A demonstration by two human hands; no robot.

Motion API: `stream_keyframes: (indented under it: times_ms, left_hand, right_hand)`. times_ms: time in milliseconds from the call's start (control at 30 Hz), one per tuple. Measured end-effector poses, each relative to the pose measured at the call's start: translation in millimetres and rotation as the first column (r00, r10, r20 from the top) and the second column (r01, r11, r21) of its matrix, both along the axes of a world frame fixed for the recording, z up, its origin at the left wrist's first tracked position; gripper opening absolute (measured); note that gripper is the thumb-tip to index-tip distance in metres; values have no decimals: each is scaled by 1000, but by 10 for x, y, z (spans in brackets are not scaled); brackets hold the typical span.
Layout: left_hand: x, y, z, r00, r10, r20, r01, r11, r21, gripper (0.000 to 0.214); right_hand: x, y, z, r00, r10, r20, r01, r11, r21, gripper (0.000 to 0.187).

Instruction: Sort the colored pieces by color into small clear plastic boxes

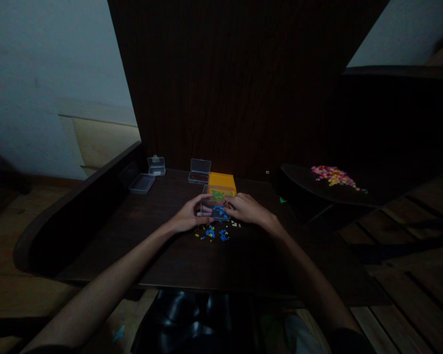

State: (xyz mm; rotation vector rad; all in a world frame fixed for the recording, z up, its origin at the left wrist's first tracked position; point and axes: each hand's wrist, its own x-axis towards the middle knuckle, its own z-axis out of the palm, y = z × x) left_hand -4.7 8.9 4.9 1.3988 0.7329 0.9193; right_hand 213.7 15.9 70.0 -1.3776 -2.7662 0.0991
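My left hand (190, 213) is closed around the left side of a small clear plastic box (205, 207), fingers behind it and thumb in front. Small blue pieces (220, 212) lie inside the box. My right hand (248, 208) reaches over the box's right side, its fingers bent together by the blue pieces; what they pinch, if anything, is too small to make out. More blue pieces (224, 235) and small yellow pieces (200, 229) are scattered on the dark table just in front. A few pale pieces (237, 224) lie below my right hand.
Behind the box are a yellow-orange container (222, 180) and green pieces (217, 194). An open clear box (200, 177) holds dark red pieces. Farther left are another clear case (156, 166) and a clear tray (142, 183). Colourful pieces (334, 176) are heaped on the right-hand surface.
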Motion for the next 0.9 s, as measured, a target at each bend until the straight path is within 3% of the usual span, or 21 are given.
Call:
stream_keyframes:
  times_ms: [500,733,900]
  left_hand:
    - [14,-20,22,1000,-16,-16,16,1000,15,75]
    - [6,-6,6,1000,17,-3,-17,1000,0,75]
    - [-1,17,-15,998,58,0,-58,998,1,76]
  right_hand:
    - [-15,33,-45,992,0,125,1,1000,-9,30]
    - [58,-18,12,997,2,-72,-4,1000,-16,26]
    - [187,-43,-42,968,37,-246,-61,994,-94,19]
